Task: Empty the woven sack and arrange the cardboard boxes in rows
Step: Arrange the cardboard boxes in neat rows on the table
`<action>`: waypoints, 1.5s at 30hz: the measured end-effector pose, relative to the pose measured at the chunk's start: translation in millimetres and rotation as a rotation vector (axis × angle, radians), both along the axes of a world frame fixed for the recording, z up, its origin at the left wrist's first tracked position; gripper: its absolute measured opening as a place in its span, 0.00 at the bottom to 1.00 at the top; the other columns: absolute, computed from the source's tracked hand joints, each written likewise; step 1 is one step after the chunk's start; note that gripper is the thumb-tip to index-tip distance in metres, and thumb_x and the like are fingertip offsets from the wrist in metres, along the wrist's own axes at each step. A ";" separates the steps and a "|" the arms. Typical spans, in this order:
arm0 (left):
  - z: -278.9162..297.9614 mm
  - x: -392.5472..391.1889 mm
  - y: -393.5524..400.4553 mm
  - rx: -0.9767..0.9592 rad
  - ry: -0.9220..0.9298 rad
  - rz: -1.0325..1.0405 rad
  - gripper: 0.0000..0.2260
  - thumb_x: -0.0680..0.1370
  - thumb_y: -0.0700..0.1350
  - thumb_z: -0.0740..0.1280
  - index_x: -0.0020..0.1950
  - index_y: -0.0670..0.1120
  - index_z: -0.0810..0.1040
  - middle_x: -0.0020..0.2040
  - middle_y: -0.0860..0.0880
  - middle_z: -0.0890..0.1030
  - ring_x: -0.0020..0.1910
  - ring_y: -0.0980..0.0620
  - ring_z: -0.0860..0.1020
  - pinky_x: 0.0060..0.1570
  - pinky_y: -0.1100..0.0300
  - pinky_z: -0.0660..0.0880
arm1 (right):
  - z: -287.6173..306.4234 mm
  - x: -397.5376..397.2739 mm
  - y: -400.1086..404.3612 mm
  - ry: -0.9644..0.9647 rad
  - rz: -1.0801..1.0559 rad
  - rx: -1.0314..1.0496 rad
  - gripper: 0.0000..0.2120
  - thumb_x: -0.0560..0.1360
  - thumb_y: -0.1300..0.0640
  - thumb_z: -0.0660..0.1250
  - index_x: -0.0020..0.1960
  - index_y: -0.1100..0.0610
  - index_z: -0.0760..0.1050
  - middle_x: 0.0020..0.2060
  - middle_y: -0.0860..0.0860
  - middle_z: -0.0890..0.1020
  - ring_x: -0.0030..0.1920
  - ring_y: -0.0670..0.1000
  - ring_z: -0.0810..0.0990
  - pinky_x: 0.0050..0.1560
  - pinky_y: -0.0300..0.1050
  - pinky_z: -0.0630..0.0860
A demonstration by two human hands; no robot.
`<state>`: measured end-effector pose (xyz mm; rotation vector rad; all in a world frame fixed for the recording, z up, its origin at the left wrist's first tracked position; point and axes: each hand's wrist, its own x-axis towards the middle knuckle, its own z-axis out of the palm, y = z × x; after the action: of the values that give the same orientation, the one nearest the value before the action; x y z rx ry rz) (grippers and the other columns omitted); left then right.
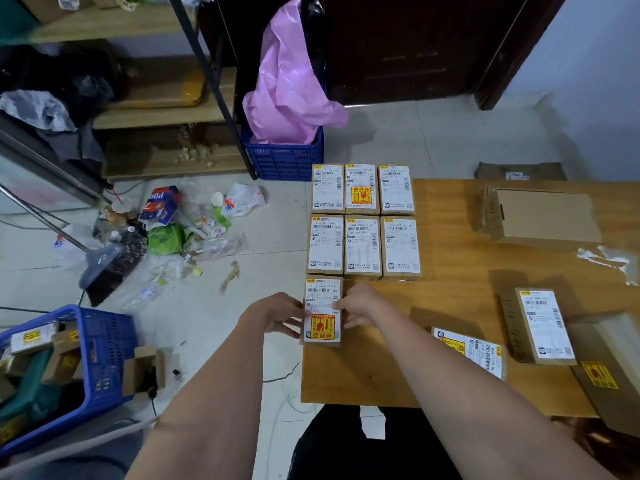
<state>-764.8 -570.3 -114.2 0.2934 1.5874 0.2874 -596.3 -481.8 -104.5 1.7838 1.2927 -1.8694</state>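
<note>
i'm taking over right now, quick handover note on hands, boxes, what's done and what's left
Left hand and right hand hold the seventh box by its sides, at the table's left edge.
Done: two rows of three boxes, far row and middle row, labels up.
This box starts the third row, under the left column.
Left: loose boxes at right, one labelled, one plain, one flat near the edge.
No woven sack in view.

We see the left hand (277,315) and the right hand (360,306) holding a labelled box (322,311) by its sides on the wooden table (457,299), just below six boxes (362,221) lying in two rows.
</note>
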 end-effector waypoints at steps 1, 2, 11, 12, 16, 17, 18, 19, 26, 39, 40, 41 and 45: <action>0.5 0.3 0.7 -0.002 -0.006 -0.005 0.17 0.78 0.38 0.70 0.66 0.38 0.76 0.57 0.43 0.83 0.56 0.45 0.82 0.54 0.44 0.81 | -0.8 -0.2 0.2 -0.001 0.002 0.000 0.17 0.77 0.65 0.69 0.64 0.66 0.71 0.62 0.61 0.80 0.60 0.62 0.80 0.55 0.59 0.80; 0.6 0.2 1.3 -0.005 -0.010 -0.011 0.17 0.78 0.38 0.69 0.66 0.38 0.76 0.58 0.43 0.83 0.56 0.44 0.82 0.54 0.44 0.80 | -0.9 -0.3 0.4 -0.001 0.003 -0.001 0.16 0.77 0.65 0.69 0.63 0.66 0.72 0.61 0.61 0.80 0.59 0.62 0.81 0.56 0.59 0.80; -0.6 -2.8 4.8 -0.025 0.015 -0.053 0.20 0.77 0.42 0.71 0.68 0.40 0.75 0.60 0.44 0.82 0.58 0.45 0.81 0.59 0.43 0.78 | -0.1 0.2 1.5 -0.019 0.011 0.019 0.23 0.77 0.64 0.69 0.69 0.66 0.67 0.65 0.61 0.77 0.64 0.63 0.77 0.59 0.59 0.78; -0.9 -3.4 4.7 -0.030 0.015 -0.048 0.22 0.77 0.44 0.72 0.69 0.41 0.74 0.62 0.44 0.81 0.59 0.44 0.80 0.59 0.43 0.78 | -0.7 0.4 1.6 -0.018 0.023 0.021 0.24 0.77 0.63 0.70 0.70 0.66 0.67 0.65 0.62 0.77 0.63 0.62 0.78 0.59 0.59 0.78; 9.5 -1.8 9.8 0.005 0.132 -0.027 0.31 0.76 0.55 0.71 0.75 0.47 0.65 0.71 0.44 0.71 0.67 0.40 0.73 0.54 0.46 0.77 | 5.3 3.6 3.2 -0.035 0.068 0.062 0.29 0.77 0.55 0.71 0.72 0.64 0.65 0.64 0.62 0.77 0.58 0.60 0.81 0.52 0.52 0.81; 12.2 -1.2 12.9 0.060 0.222 0.014 0.29 0.77 0.57 0.70 0.73 0.48 0.67 0.69 0.43 0.72 0.66 0.40 0.73 0.55 0.45 0.76 | 8.4 5.0 5.1 -0.049 0.090 0.097 0.28 0.77 0.52 0.70 0.71 0.65 0.66 0.62 0.61 0.79 0.55 0.58 0.82 0.49 0.50 0.82; 16.1 -0.9 16.7 0.129 0.330 0.079 0.24 0.77 0.56 0.68 0.69 0.46 0.70 0.66 0.42 0.74 0.64 0.40 0.74 0.56 0.46 0.76 | 10.5 6.1 8.3 -0.062 0.104 0.137 0.27 0.78 0.51 0.69 0.70 0.65 0.68 0.59 0.60 0.81 0.51 0.57 0.83 0.47 0.50 0.83; 19.9 -0.7 21.7 0.195 0.445 0.150 0.19 0.78 0.55 0.67 0.64 0.45 0.72 0.61 0.42 0.76 0.61 0.40 0.76 0.57 0.47 0.77 | 14.2 7.6 12.0 -0.074 0.104 0.170 0.26 0.78 0.50 0.68 0.68 0.65 0.69 0.56 0.59 0.82 0.49 0.56 0.84 0.45 0.49 0.83; 57.1 29.9 56.2 0.399 0.560 0.101 0.10 0.79 0.46 0.62 0.45 0.42 0.78 0.39 0.45 0.79 0.39 0.45 0.76 0.39 0.57 0.74 | 42.0 32.4 42.0 -0.152 0.133 0.387 0.14 0.77 0.56 0.66 0.60 0.61 0.75 0.51 0.57 0.82 0.48 0.57 0.83 0.41 0.45 0.80; 67.0 180.7 65.9 0.290 0.348 -0.231 0.12 0.82 0.47 0.60 0.60 0.42 0.77 0.48 0.45 0.79 0.42 0.49 0.77 0.41 0.55 0.79 | 58.6 173.7 36.1 -0.324 0.211 0.445 0.14 0.75 0.55 0.67 0.58 0.59 0.74 0.54 0.56 0.79 0.59 0.57 0.79 0.46 0.42 0.71; 66.9 192.3 63.6 0.279 0.340 -0.219 0.11 0.82 0.47 0.60 0.59 0.43 0.76 0.50 0.45 0.79 0.44 0.48 0.77 0.44 0.54 0.79 | 57.4 186.0 33.6 -0.320 0.191 0.434 0.16 0.74 0.54 0.68 0.59 0.59 0.74 0.55 0.56 0.79 0.58 0.57 0.79 0.47 0.42 0.72; 64.8 203.0 61.7 0.267 0.332 -0.209 0.10 0.81 0.47 0.60 0.57 0.44 0.75 0.52 0.44 0.80 0.46 0.47 0.77 0.48 0.52 0.79 | 56.0 197.4 31.1 -0.318 0.172 0.428 0.17 0.74 0.53 0.68 0.60 0.59 0.73 0.56 0.55 0.80 0.57 0.57 0.79 0.49 0.43 0.74; 54.7 240.7 56.0 0.234 0.328 -0.199 0.14 0.80 0.49 0.59 0.64 0.45 0.74 0.60 0.43 0.78 0.56 0.43 0.78 0.56 0.49 0.78 | 44.8 233.1 20.5 -0.326 0.147 0.420 0.19 0.74 0.52 0.67 0.63 0.59 0.72 0.56 0.56 0.80 0.55 0.58 0.80 0.47 0.45 0.76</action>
<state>-524.1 -514.3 -59.5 0.7048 1.8315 0.2805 -363.2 -461.3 -59.7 2.0151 1.7158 -1.2267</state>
